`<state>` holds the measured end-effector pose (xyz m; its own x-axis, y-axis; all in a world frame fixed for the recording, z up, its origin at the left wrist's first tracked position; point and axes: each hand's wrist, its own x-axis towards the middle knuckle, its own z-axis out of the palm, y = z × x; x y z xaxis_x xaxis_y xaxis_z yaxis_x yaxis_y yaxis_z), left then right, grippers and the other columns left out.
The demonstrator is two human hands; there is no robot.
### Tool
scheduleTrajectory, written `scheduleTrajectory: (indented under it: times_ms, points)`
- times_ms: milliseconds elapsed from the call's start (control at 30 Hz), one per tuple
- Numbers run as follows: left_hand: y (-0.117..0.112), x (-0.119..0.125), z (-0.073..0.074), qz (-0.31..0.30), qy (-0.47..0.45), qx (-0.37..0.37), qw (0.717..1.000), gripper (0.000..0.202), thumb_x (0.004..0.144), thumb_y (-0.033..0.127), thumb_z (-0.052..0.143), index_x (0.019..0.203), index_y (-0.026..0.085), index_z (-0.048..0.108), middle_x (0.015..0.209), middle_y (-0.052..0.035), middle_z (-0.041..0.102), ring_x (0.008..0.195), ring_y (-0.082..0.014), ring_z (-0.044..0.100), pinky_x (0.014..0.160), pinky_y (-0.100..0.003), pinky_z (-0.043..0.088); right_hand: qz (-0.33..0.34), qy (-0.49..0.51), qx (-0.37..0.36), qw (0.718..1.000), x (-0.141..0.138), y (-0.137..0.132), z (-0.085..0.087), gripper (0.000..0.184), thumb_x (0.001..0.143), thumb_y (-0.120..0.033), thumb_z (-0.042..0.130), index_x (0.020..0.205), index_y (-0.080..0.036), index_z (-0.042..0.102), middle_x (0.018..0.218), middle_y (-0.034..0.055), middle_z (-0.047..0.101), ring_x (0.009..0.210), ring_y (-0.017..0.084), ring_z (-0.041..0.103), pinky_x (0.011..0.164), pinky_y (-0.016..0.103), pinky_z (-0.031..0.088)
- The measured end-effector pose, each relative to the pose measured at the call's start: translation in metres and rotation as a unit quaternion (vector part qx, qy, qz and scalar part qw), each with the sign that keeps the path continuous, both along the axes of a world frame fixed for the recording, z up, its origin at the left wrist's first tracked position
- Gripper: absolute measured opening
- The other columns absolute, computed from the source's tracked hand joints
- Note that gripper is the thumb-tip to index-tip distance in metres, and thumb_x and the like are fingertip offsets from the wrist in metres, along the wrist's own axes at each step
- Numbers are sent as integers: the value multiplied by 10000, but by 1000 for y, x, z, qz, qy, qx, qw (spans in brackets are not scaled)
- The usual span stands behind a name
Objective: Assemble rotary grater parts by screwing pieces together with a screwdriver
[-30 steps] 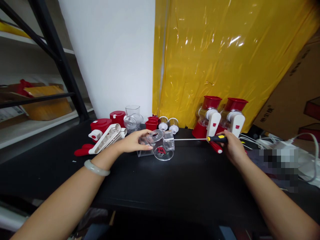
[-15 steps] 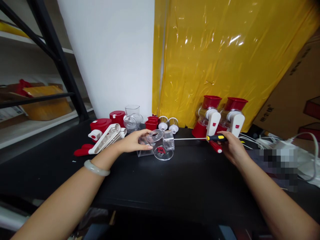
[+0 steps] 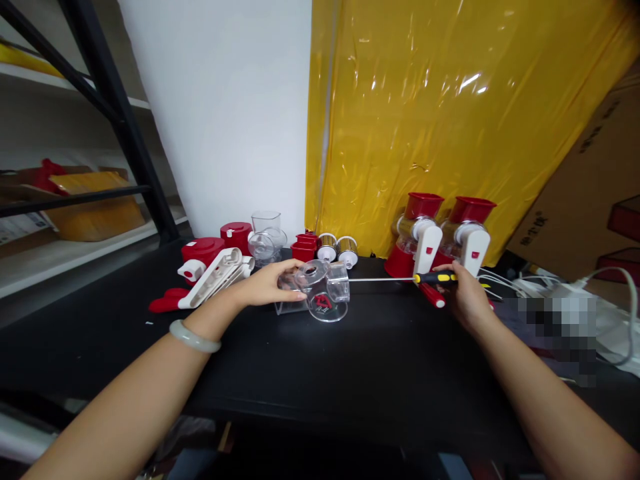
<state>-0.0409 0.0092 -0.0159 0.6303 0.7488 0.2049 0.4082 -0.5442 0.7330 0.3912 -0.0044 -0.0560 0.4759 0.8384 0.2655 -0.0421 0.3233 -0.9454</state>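
I've left hand [image 3: 273, 283] gripping transparent housing [image 3: 338, 285], right hand [image 3: 467, 295] gripping screwdriver [image 3: 426, 278] aimed at it, counter's front edge [image 3: 300, 412] well apart.

Tip of the screwdriver [image 3: 427, 278] indistinct at the clear housing [image 3: 320, 285]

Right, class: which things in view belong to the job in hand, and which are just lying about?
Job in hand:
clear plastic grater body, held by the left hand
screwdriver, held by the right hand
probably, by look: grater drums, white-and-red handles, assembled graters

Lying about, seemingly:
white cables
printed carton
shelved box
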Motion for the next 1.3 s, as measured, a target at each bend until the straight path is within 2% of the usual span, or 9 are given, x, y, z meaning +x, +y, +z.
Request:
scheduleTrajectory:
  times_ms: [133,333,500,600,700,867,1033,1200,1300]
  points:
    - [0,0,0,-8,-7,4,1000,566,801,416,798,1279,223,563,1210,-106,710,1078,-274,693,867,-380,554,-20,-44,1,999,1,0,-2,348,682,-552,798,705,-211,728,702,19,625,589,122,519,419,217,392]
    - [0,0,0,-1,0,8,1000,571,799,428,796,1274,214,564,1220,-106,701,1091,-280,686,892,-402,552,16,39,11,999,-4,-2,2,238,611,-396,840,713,-211,730,718,12,626,600,110,525,427,200,391]
    - [1,0,0,-1,2,8,1000,583,792,428,801,1279,211,564,1223,-112,699,1092,-285,685,894,-406,550,56,83,22,995,-3,-4,5,187,622,-352,795,740,-226,723,754,3,621,641,123,560,493,229,473]
    - [1,-1,-1,-1,-1,10,1000,575,794,418,801,1282,224,567,1224,-106,702,1091,-283,687,877,-397,554,77,77,28,994,-2,-6,4,200,632,-374,778,757,-232,714,774,5,621,675,136,583,535,249,505]
    - [1,-1,-1,-3,-5,7,1000,567,793,412,804,1277,230,571,1223,-101,705,1096,-283,688,876,-394,556,63,50,39,996,-1,-5,3,237,669,-446,770,743,-231,702,797,9,630,701,145,597,549,256,507]
    - [0,0,1,-3,-2,8,1000,561,796,409,801,1273,223,569,1209,-103,708,1085,-278,691,882,-393,551,21,19,31,999,-2,-2,2,416,714,-627,740,703,-216,680,683,6,591,561,118,509,442,240,406]
    - [0,0,0,-2,-3,-1,1000,578,796,420,801,1279,212,561,1230,-116,698,1098,-282,683,892,-403,548,14,22,34,999,-5,-3,5,340,620,-507,851,686,-214,692,702,1,592,589,105,495,433,213,366]
    - [0,-1,0,-1,0,0,1000,579,793,417,804,1279,217,559,1221,-109,702,1093,-282,685,897,-407,547,82,82,53,992,-6,-9,10,215,608,-379,815,719,-228,709,705,-9,592,631,115,537,515,224,434]
    - [0,0,0,3,3,0,1000,582,788,431,803,1273,213,566,1209,-106,707,1082,-285,689,883,-403,551,102,100,47,989,-7,-12,13,201,590,-349,794,737,-228,729,749,-1,621,677,122,560,565,233,468]
